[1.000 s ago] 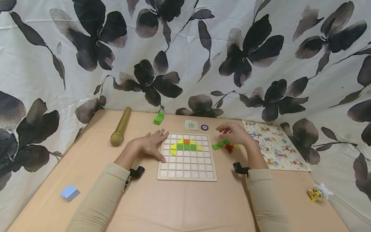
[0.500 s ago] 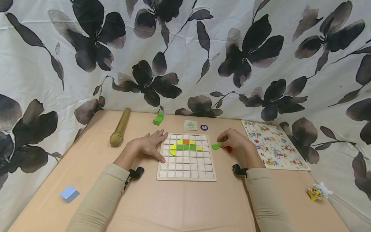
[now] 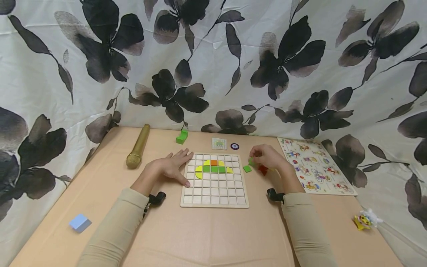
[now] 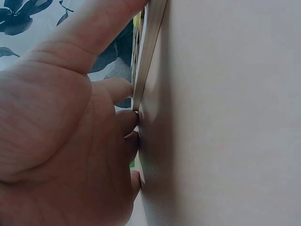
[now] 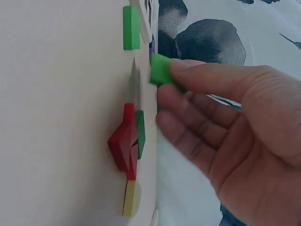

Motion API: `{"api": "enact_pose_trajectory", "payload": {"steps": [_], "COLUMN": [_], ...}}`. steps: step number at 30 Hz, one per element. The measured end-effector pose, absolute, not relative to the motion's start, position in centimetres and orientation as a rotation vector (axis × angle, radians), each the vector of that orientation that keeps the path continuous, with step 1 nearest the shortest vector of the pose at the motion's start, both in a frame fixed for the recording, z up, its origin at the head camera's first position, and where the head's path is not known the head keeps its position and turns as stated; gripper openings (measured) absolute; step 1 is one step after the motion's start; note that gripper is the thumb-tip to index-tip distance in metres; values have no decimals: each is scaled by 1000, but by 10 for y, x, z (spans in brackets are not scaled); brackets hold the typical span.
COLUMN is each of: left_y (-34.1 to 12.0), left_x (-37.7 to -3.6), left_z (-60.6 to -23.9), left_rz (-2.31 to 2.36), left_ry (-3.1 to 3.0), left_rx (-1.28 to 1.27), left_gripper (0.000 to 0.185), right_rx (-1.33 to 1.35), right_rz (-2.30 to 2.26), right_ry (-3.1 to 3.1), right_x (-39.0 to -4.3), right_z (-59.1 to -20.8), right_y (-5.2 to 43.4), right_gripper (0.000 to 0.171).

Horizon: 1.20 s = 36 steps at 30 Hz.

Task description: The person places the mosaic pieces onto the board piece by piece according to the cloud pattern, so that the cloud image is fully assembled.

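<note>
A white gridded board (image 3: 213, 193) lies mid-table, with yellow, orange and green tiles (image 3: 214, 169) set in its upper cells. My left hand (image 3: 170, 167) rests spread at the board's left edge, thumb and fingertips at its rim (image 4: 149, 52). My right hand (image 3: 268, 157) is just right of the board and pinches a green tile (image 5: 162, 69) between thumb and fingers, raised over the table. Beneath it lie red tiles (image 5: 124, 141), a darker green tile (image 5: 140, 134) and a yellow tile (image 5: 130, 197). Another green tile (image 3: 247, 168) lies beside the board's right edge.
Behind the board are a pattern card (image 3: 219, 144), a round dark token (image 3: 235, 146) and a green block (image 3: 182, 137). A gold microphone (image 3: 138, 146) lies at left, a blue block (image 3: 80, 223) nearer. Rightward are a picture sheet (image 3: 315, 167) and a yellow toy (image 3: 363, 221).
My right hand has come down to the loose tiles, taken hold of a green one and lifted it slightly. The left hand stays at the board.
</note>
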<state>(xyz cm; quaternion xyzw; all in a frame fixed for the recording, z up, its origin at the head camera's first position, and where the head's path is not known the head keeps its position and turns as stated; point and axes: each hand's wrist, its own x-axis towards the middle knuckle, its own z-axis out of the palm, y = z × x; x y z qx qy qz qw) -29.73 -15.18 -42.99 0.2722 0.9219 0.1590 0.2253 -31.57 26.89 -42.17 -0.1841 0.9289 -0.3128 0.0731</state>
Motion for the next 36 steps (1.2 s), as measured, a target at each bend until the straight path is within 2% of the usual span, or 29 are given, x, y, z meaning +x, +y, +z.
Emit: {"api": "enact_pose_trajectory", "payload": {"steps": [12,19,28,36], "left_y": [-150,-150,-149,-149], "left_x": [-296,-294,-294,-294], "left_z": [-432,-432,-433,-433], "left_rz": [445,439,442,437], "left_ry": [2559,2563,2562,2559], "left_rx": [740,739,742,742], "left_gripper": [133,134,133,133], "right_rx": [-712,-820,-813,-900], "right_rz": [-1410,-1405,-1487,-1223], "right_ry": [2594,2531,2400,2438], "right_x": [-307,-299,-288,-284], "right_z": [-413,-418,-425,-433], "right_y": [221,181,146,132], "right_gripper": [28,27,23,24]}}
